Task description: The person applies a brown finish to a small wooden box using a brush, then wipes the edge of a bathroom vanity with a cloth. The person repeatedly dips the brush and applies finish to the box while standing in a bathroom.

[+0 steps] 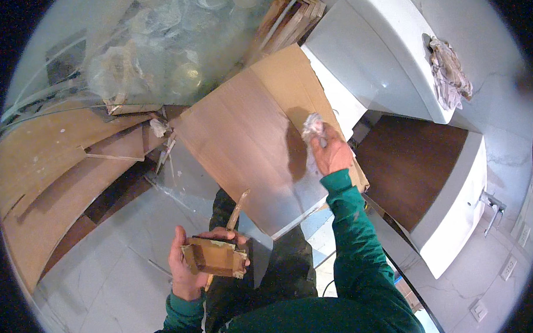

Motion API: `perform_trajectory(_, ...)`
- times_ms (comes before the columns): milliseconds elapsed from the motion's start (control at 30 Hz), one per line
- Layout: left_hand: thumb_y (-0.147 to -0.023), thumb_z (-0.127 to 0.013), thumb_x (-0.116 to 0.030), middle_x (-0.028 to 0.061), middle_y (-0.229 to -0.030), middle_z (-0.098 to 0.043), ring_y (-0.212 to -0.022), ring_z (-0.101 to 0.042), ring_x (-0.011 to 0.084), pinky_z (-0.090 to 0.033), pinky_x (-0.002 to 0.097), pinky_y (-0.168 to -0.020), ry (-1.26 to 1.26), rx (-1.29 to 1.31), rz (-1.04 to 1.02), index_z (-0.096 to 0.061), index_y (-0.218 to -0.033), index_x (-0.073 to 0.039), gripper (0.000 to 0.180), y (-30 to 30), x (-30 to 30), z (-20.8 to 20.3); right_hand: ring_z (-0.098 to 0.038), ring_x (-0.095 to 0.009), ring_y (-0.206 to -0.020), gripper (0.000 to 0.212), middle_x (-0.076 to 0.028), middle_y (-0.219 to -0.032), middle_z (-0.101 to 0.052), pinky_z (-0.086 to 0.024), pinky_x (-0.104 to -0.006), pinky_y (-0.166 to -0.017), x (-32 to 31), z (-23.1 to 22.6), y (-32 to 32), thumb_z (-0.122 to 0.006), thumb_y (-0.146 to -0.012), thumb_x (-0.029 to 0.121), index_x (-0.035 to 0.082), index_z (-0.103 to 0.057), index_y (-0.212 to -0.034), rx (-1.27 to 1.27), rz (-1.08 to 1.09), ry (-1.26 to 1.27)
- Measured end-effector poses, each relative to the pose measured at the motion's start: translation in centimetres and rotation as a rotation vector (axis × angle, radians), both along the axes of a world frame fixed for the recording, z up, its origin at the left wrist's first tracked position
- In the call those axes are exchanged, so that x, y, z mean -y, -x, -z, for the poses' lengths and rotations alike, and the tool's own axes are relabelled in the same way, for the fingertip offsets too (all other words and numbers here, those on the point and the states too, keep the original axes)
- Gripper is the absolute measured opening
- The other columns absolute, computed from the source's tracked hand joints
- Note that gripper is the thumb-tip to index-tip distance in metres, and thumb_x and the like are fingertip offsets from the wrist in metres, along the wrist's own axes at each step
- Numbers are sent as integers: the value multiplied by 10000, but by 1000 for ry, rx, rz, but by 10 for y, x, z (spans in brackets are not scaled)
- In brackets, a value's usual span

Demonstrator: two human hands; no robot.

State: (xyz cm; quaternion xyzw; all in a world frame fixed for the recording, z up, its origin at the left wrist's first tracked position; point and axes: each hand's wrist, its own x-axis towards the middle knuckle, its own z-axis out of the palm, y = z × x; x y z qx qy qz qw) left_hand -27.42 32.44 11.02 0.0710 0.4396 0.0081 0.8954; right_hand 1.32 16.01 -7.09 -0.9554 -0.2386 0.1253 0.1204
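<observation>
Presently, one flat wood-grain panel lies in front of the person, beyond the left hand and beneath and to the left of the right hand. The right hand is bent, its fingers pinching a crumpled pale wad over the panel's right side; whether the wad touches the surface cannot be told. The left hand is cupped below the near edge of the panel, supporting a small cardboard tray, its thumb upright at the tray's left side. A slim stick rises past the tray at the fingers.

Count: one panel; one cardboard sheet, visible along the panel's far and right edges; one tray; one stick; one wad in hand; one crumpled rag on the white fixture at right.
</observation>
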Motion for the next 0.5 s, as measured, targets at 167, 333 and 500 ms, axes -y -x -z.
perform_trajectory(167,-884,-269,-760,317,-1113,-588,-807,-643,528,-549,621,-672,27,-2,23,-579,-1122,84,930,1,-3,1,-683,-370,-843,604,-200,-1042,-664,-555,-483,-709,-53,7,37,-617,-832,394,149,-503,-1372,-81,-122,87)
perform_trajectory(333,-888,-272,-755,313,-1123,-592,-807,-644,527,-552,614,-686,59,-29,7,-582,-1126,85,926,5,-3,-1,-676,-395,-899,626,-240,-1143,-628,-557,-493,-740,-86,37,54,-580,-860,388,115,-447,-1408,-111,-66,110)
perform_trajectory(500,-894,-274,-745,305,-1083,-612,-782,-646,519,-553,612,-663,-3,-59,43,-594,-1099,75,903,7,-4,4,-669,-386,-933,654,-278,-1135,-610,-560,-489,-729,-119,42,42,-595,-846,330,67,-401,-1413,-164,-65,108)
